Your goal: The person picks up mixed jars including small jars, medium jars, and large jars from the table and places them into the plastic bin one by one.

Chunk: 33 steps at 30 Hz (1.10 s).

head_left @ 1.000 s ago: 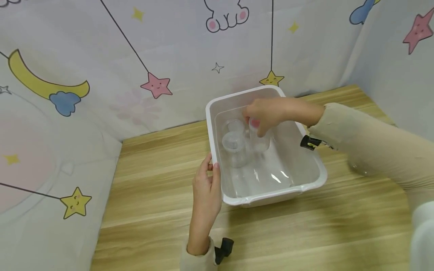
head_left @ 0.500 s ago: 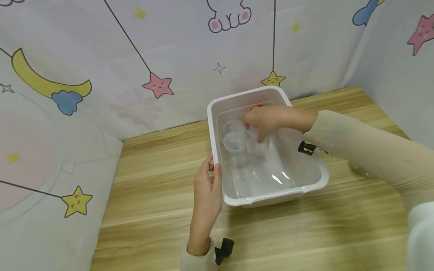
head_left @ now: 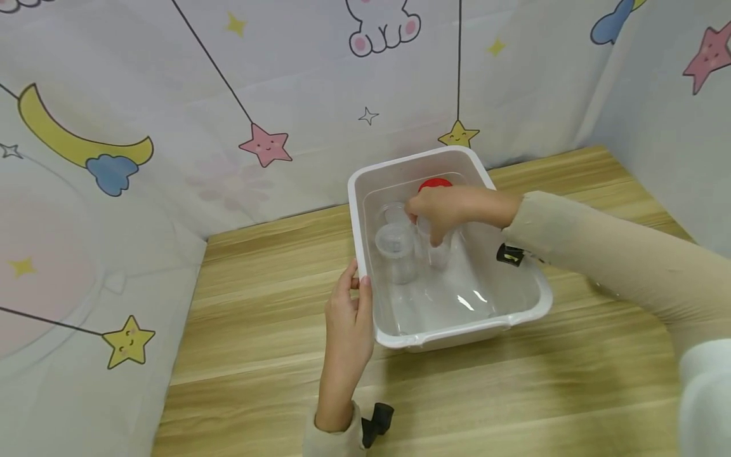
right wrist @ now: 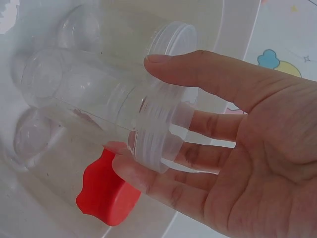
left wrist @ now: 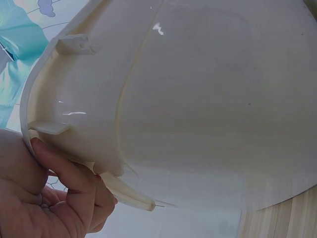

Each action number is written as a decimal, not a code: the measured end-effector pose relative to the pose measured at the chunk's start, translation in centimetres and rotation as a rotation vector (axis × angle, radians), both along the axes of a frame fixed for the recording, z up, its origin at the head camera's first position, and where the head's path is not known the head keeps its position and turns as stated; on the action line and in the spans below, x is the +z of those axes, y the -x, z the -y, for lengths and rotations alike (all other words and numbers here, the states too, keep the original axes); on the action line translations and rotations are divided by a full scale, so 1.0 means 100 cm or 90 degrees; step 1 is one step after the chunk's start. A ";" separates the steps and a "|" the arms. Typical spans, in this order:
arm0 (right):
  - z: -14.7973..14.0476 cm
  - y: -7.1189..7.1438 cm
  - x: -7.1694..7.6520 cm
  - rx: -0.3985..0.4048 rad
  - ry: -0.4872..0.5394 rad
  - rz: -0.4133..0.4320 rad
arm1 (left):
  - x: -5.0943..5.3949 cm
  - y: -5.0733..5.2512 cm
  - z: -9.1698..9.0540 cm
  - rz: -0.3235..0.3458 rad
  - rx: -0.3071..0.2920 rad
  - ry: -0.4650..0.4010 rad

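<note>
A white plastic basin [head_left: 457,327] stands on the wooden table. My left hand [head_left: 349,311] holds its left rim, thumb on top; in the left wrist view, the curled fingers [left wrist: 74,186] grip the edge. Reaching into the basin, my right hand [head_left: 442,208] holds a clear jar [right wrist: 81,87] around its translucent screw-lid end, with the thumb on one side and the fingers on the other. Beside it are a clear jar with a translucent lid [head_left: 394,240] and another clear round container [head_left: 394,212]. A red lid with a wavy edge [right wrist: 110,191] lies below the fingers.
The patterned cloth wall [head_left: 320,82] rises directly behind the table [head_left: 257,304]. A clear round object [head_left: 604,289] on the right is mostly hidden by my right sleeve. Each wrist bears a black camera mount [head_left: 377,424].
The right hand has moved slightly towards me and lower in the basin, bringing the jar along. The red lid behind it has come into view. The left hand stays on the rim.
</note>
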State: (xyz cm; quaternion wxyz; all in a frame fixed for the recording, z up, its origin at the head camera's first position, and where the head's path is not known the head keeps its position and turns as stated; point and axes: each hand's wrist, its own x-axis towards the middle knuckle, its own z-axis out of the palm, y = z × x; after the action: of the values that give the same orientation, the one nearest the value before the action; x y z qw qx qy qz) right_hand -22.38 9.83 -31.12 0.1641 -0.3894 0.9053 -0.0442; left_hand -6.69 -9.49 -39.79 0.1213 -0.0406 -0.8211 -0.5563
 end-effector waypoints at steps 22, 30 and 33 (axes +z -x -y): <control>0.007 0.003 -0.015 -0.045 -0.010 0.041 | 0.001 -0.001 0.002 -0.002 -0.009 -0.015; 0.008 0.002 -0.019 -0.052 -0.013 0.052 | 0.000 -0.001 0.002 -0.009 -0.014 -0.017; 0.009 0.001 -0.020 -0.054 -0.012 0.054 | 0.000 -0.001 0.003 -0.009 -0.013 -0.019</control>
State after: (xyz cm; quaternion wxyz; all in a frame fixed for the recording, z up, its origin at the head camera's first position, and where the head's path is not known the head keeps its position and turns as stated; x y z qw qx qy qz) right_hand -22.51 8.97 -33.16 0.2038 -0.3470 0.9136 -0.0587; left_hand -6.57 -9.76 -39.83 0.1215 -0.0512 -0.8115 -0.5692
